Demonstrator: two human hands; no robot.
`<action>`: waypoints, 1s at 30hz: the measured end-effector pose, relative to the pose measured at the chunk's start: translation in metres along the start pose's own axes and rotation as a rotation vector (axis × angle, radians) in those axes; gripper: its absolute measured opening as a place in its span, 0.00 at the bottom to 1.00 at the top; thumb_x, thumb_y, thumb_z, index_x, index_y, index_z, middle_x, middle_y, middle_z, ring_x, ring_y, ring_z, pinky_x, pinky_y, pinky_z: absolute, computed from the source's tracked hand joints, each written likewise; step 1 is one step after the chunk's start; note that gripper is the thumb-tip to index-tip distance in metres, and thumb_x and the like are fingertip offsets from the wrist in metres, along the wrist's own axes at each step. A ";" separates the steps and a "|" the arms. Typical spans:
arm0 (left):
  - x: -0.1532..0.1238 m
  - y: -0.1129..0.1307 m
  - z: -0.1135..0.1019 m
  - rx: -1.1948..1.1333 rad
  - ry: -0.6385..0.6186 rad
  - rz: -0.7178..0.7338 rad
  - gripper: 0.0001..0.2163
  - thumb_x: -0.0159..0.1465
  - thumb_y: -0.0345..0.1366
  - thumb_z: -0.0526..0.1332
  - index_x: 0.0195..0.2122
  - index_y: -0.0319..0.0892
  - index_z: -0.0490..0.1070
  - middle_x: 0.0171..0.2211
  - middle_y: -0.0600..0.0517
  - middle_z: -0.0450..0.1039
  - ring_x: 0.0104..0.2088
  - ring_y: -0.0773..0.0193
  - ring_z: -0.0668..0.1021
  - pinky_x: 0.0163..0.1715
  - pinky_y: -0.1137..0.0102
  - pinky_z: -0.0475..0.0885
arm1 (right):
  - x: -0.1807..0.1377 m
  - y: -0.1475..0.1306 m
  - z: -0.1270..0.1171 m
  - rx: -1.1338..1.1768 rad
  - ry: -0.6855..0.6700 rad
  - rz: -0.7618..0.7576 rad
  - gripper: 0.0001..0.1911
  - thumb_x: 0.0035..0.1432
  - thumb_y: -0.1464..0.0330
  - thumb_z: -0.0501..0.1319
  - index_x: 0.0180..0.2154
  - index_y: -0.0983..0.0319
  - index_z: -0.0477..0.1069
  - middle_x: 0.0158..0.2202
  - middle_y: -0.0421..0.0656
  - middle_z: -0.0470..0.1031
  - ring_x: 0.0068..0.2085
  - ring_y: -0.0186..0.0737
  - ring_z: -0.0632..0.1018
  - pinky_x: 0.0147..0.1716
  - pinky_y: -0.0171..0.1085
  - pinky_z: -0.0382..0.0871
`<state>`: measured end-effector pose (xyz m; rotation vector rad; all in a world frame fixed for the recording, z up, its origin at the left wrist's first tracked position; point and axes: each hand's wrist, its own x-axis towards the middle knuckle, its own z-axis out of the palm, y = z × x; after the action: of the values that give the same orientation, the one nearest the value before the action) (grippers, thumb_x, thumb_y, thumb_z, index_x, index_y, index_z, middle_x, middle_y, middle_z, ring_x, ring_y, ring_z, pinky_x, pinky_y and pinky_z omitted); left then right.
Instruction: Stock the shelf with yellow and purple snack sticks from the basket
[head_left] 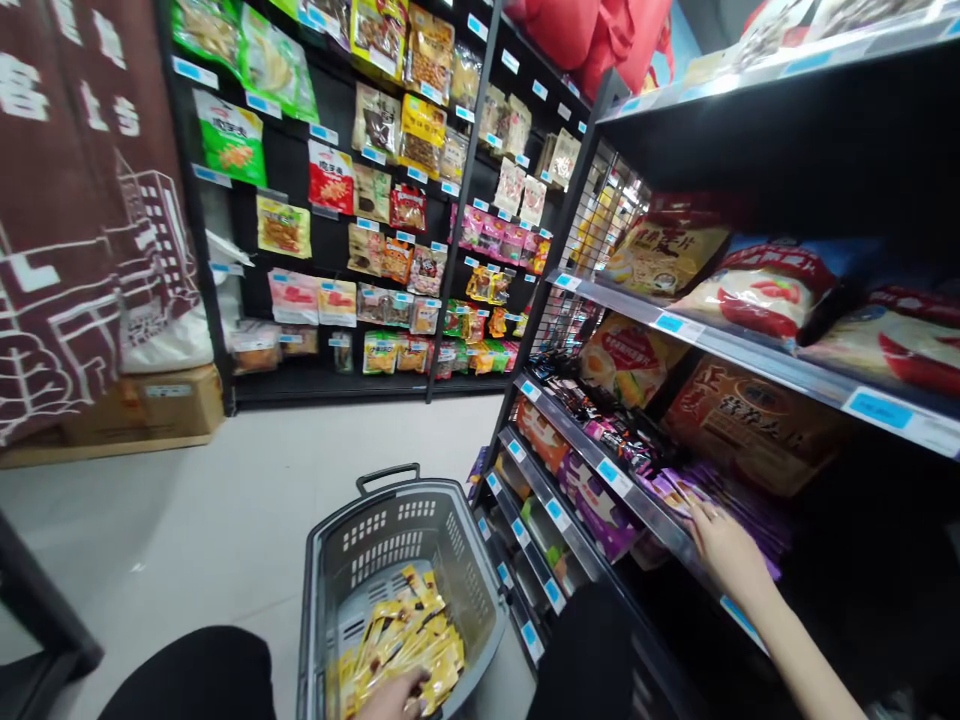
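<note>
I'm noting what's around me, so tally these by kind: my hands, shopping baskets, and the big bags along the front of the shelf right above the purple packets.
Hands: 2
Basket: 1
Big bags: 3
Total: 6

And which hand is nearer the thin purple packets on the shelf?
Right: the right hand reaches the thin purple packets; the left hand is farther off, at the yellow packets in the basket.

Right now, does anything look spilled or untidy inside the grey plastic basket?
Inside the grey basket, the small, shiny yellow packets look untidy, lying jumbled at crossing angles; none has visibly spilled out.
</note>
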<state>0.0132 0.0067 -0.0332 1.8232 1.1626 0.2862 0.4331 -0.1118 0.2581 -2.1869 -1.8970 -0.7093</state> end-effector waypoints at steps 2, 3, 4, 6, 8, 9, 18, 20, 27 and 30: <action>0.006 0.015 -0.011 -0.305 0.038 0.026 0.19 0.52 0.45 0.57 0.41 0.40 0.71 0.42 0.44 0.74 0.45 0.52 0.73 0.47 0.63 0.66 | 0.008 -0.033 -0.002 0.397 -0.135 0.055 0.15 0.61 0.62 0.45 0.34 0.62 0.66 0.32 0.48 0.73 0.32 0.43 0.75 0.29 0.38 0.66; 0.007 0.025 -0.017 -0.479 0.051 0.017 0.21 0.52 0.49 0.56 0.42 0.40 0.70 0.43 0.44 0.73 0.45 0.52 0.73 0.45 0.62 0.67 | 0.011 -0.053 -0.001 0.618 -0.269 0.081 0.16 0.61 0.60 0.44 0.33 0.61 0.65 0.29 0.45 0.72 0.27 0.40 0.74 0.24 0.36 0.66; 0.006 0.037 -0.023 -0.655 0.044 0.003 0.24 0.51 0.52 0.57 0.44 0.40 0.69 0.44 0.43 0.72 0.43 0.52 0.74 0.43 0.61 0.68 | 0.014 -0.075 0.002 0.831 -0.430 0.096 0.17 0.61 0.57 0.44 0.33 0.60 0.64 0.26 0.41 0.70 0.22 0.37 0.73 0.19 0.33 0.64; 0.002 0.061 -0.034 -0.974 0.025 0.068 0.26 0.53 0.53 0.56 0.48 0.41 0.65 0.44 0.43 0.71 0.43 0.55 0.74 0.43 0.61 0.68 | 0.016 -0.117 0.016 1.170 -0.742 0.083 0.17 0.59 0.54 0.47 0.34 0.60 0.63 0.22 0.37 0.68 0.16 0.32 0.69 0.13 0.29 0.59; -0.003 0.080 -0.042 -1.197 -0.005 0.168 0.27 0.55 0.53 0.55 0.52 0.43 0.61 0.44 0.43 0.70 0.42 0.55 0.74 0.40 0.60 0.70 | 0.014 -0.156 0.040 1.378 -0.941 0.013 0.16 0.57 0.54 0.51 0.35 0.60 0.64 0.20 0.35 0.66 0.16 0.29 0.68 0.12 0.27 0.59; -0.006 0.087 -0.044 -1.255 -0.030 0.205 0.28 0.55 0.54 0.55 0.53 0.44 0.59 0.43 0.43 0.70 0.41 0.54 0.75 0.37 0.59 0.72 | 0.011 -0.173 0.055 1.449 -0.995 -0.023 0.16 0.56 0.55 0.53 0.35 0.61 0.65 0.20 0.35 0.66 0.16 0.29 0.68 0.12 0.27 0.60; -0.026 0.067 -0.047 -0.910 0.133 -0.030 0.23 0.41 0.37 0.70 0.36 0.40 0.64 0.30 0.51 0.72 0.28 0.59 0.76 0.23 0.66 0.72 | -0.046 -0.266 0.182 1.775 -1.179 0.063 0.18 0.45 0.57 0.64 0.36 0.62 0.69 0.20 0.35 0.65 0.19 0.31 0.69 0.11 0.27 0.63; -0.025 0.062 -0.046 -0.842 0.097 -0.045 0.23 0.38 0.35 0.71 0.35 0.39 0.65 0.29 0.52 0.72 0.29 0.60 0.75 0.25 0.67 0.71 | -0.055 -0.268 0.195 1.789 -1.206 0.063 0.18 0.45 0.58 0.64 0.36 0.63 0.70 0.20 0.35 0.65 0.20 0.31 0.69 0.12 0.28 0.64; -0.010 0.052 -0.041 -0.562 0.136 -0.097 0.15 0.39 0.39 0.70 0.24 0.36 0.70 0.21 0.56 0.68 0.23 0.68 0.72 0.24 0.73 0.66 | -0.059 -0.263 0.210 1.790 -1.259 0.007 0.17 0.49 0.56 0.60 0.34 0.64 0.73 0.21 0.37 0.68 0.20 0.31 0.69 0.14 0.28 0.62; -0.006 0.046 -0.041 -0.562 0.100 -0.131 0.14 0.41 0.40 0.69 0.23 0.36 0.70 0.20 0.56 0.68 0.21 0.68 0.72 0.21 0.73 0.66 | -0.058 -0.263 0.212 1.739 -1.223 -0.039 0.17 0.51 0.56 0.59 0.33 0.64 0.73 0.20 0.38 0.69 0.20 0.32 0.68 0.18 0.30 0.62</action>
<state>0.0129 0.0193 0.0275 1.2487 1.1239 0.5694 0.2264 -0.0266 -0.0012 -1.1150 -1.4517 1.9288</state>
